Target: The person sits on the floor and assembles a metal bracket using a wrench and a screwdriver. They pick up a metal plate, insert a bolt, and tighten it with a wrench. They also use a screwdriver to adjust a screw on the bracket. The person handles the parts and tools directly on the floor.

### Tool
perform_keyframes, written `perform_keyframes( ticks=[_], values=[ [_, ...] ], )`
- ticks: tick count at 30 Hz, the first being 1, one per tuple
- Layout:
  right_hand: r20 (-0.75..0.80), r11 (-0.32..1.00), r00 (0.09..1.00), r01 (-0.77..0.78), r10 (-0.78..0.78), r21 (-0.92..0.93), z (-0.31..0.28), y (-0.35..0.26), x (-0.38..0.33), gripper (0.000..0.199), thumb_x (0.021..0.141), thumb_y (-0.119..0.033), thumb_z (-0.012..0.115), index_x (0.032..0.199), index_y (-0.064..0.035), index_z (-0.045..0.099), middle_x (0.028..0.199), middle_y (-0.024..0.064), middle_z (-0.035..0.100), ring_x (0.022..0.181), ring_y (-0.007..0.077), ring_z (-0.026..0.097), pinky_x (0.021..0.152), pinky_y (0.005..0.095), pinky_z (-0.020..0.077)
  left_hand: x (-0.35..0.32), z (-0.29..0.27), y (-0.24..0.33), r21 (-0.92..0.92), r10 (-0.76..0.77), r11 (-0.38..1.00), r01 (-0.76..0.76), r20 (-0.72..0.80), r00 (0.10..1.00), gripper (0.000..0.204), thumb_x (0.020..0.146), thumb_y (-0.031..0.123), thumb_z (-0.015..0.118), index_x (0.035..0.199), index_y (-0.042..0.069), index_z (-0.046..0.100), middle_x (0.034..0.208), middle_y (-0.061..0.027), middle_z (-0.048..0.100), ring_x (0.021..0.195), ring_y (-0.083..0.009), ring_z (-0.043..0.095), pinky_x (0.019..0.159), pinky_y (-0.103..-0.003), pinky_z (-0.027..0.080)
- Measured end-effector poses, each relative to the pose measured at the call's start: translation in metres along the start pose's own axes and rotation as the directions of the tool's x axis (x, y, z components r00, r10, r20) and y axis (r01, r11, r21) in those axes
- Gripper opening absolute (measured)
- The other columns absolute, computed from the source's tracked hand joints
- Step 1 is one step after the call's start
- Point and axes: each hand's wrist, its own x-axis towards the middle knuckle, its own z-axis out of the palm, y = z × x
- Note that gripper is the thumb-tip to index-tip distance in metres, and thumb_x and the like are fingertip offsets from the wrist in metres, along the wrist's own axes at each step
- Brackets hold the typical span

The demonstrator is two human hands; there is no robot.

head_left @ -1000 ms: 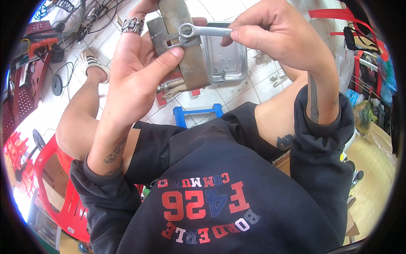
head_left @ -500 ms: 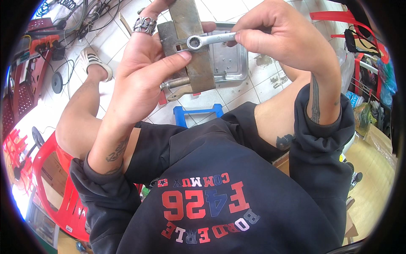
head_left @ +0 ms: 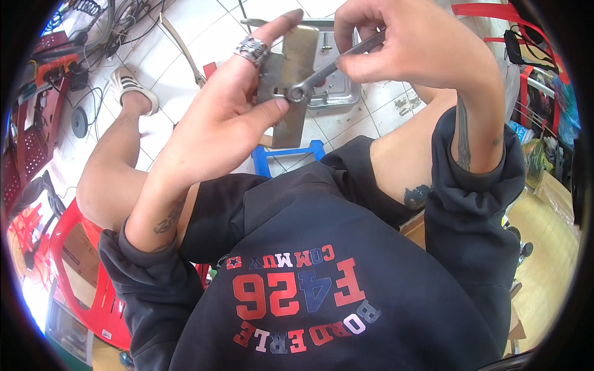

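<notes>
Wrench point(head_left: 328, 71) lower, over tiled floor point(head_left: 204, 43)

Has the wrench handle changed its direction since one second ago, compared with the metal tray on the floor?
Yes. The wrench handle swung upward; it now slants up-right across the metal tray.

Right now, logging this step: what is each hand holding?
Left hand: closed on the flat metal part.
Right hand: closed on the wrench, its ring end against the part.

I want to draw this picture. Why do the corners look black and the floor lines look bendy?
Head view: a fisheye lens bends the floor tiles toward the rim and leaves dark corners; bright glare whitens the upper left floor; the left hand and the wrench look sharp.
</notes>
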Motion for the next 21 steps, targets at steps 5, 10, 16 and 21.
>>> perform_keyframes(
  ticks=[5,10,16,21],
  values=[
    [-0.04,0.961,0.998,-0.029,0.041,0.274,0.03,0.022,0.01,0.035,0.102,-0.025,0.052,0.081,0.001,0.062,0.065,0.0022,0.059,0.056,0.0084,0.056,0.053,0.0237,0.0445,0.006,-0.009,0.003,-0.205,0.077,0.971,-0.126,-0.232,0.97,0.081,0.089,-0.007,0.053,0.159,0.007,0.015,0.131,-0.0166,0.058,0.114,-0.0192,0.06,0.09,-0.032,0.053],
    [0.14,0.848,0.99,-0.101,0.032,0.52,0.044,-0.001,0.012,0.035,0.097,-0.022,0.048,0.088,0.0038,0.069,0.069,0.0105,0.066,0.061,0.0155,0.064,0.059,0.0301,0.0515,0.008,-0.02,0.003,-0.363,0.047,0.916,-0.173,-0.33,0.943,0.09,0.093,-0.008,0.058,0.16,0.017,0.005,0.133,-0.0224,0.058,0.092,-0.0164,0.066,0.065,-0.024,0.053],
    [-0.264,0.9,0.961,0.19,-0.087,0.392,0.047,0.006,0.015,0.032,0.094,-0.022,0.052,0.082,0.0012,0.07,0.057,0.0058,0.05,0.049,0.0156,0.043,0.051,0.0339,0.0376,0.008,-0.027,0.0,-0.196,0.131,0.961,-0.195,-0.297,0.946,0.075,0.094,-0.009,0.048,0.157,0.01,0.011,0.131,-0.0222,0.058,0.115,-0.0251,0.063,0.094,-0.037,0.058],
    [-0.17,0.907,0.979,0.168,-0.109,0.386,0.018,0.025,0.007,0.024,0.094,-0.015,0.059,0.086,0.005,0.071,0.056,-0.0003,0.051,0.052,0.0057,0.045,0.048,0.0236,0.0347,0.004,-0.025,0.006,-0.052,0.081,0.994,-0.095,-0.221,0.972,0.078,0.091,-0.007,0.05,0.159,0.006,0.012,0.136,-0.0257,0.055,0.123,-0.0262,0.059,0.087,-0.035,0.057]
  ],
)
